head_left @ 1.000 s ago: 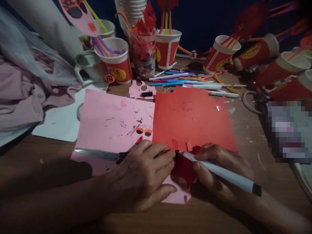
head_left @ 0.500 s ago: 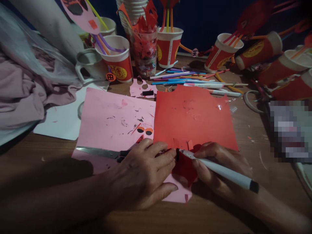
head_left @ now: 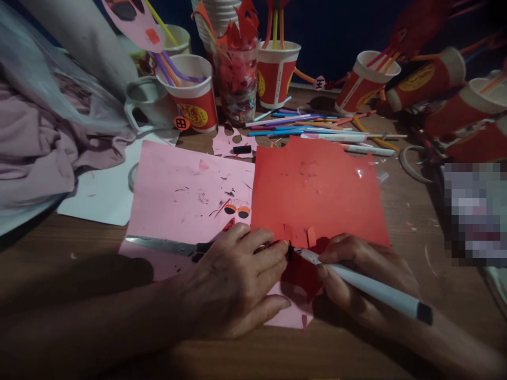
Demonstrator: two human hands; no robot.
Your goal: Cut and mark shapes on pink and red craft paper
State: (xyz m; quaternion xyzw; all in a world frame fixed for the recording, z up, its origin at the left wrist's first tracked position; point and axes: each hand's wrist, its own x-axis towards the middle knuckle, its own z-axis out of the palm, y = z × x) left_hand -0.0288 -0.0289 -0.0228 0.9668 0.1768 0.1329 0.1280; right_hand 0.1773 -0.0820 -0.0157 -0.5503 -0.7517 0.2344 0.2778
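Far left of the worktop (head_left: pixel 237 364): pink cloth (head_left: pixel 35 142) heaped beside a white sheet (head_left: pixel 95 192). Next, a pink paper sheet (head_left: pixel 158 174); scissors (head_left: pixel 158 244) lie across its near part, handles running under the left hand (head_left: pixel 237 282). Toward the worktop's far edge, a paper cup (head_left: pixel 204 103) carries a pink paper face (head_left: pixel 137 29) on straws; looks assembled.

At the pink sheet's right edge, two eye cut-outs (head_left: pixel 243 212), orange and black: coloured, I judge, but lying loose. Left hand flat, fingers close together; underside hidden, cannot tell if it grips anything.

Centre: shaded red paper (head_left: pixel 303 272) between the hands, over pink; cannot tell whether it joins the red sheet (head_left: pixel 320 195) beyond. Black patch (head_left: pixel 290 252) at the left fingertips. Right hand (head_left: pixel 366 253) pinches a white marker (head_left: pixel 376 285), tip just beside the black; contact unclear. Judgement: marking part done, most of the visible shaded paper plain red.

Toward the far right corner, a red cup (head_left: pixel 352 89) with a red paper figure (head_left: pixel 410 34) on straws; looks assembled too.
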